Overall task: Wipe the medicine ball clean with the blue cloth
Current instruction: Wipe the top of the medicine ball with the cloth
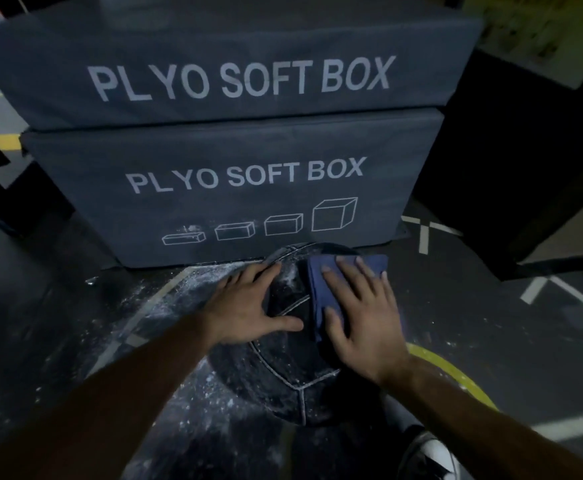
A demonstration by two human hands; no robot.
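The large black stitched-panel medicine ball (pixel 293 358) sits on the dark gym floor (pixel 41 323), directly in front of the lower of two stacked grey padded plyo boxes (pixel 227 188), its far side just about touching that box. White powder dusts the ball's panels and the floor to the left of it.

Your left hand (pixel 245 306) lies flat on the ball's upper left, fingers straight and spread, steadying it. Your right hand (pixel 359 317) presses the folded dark blue cloth (pixel 321 289) onto the ball's upper right, fingers extended over the fabric rather than curled round it.

Judgement: the ball looks heavy and soft-shelled, so it should stay put under pressure yet may roll if pushed off-centre; keep the left palm braced opposite the wiping stroke. The cloth is limp and will bunch, so hold it under a flat palm. Powder likely lodges in the seams. The lower near panels appear still dusty, though the dim light makes this uncertain.
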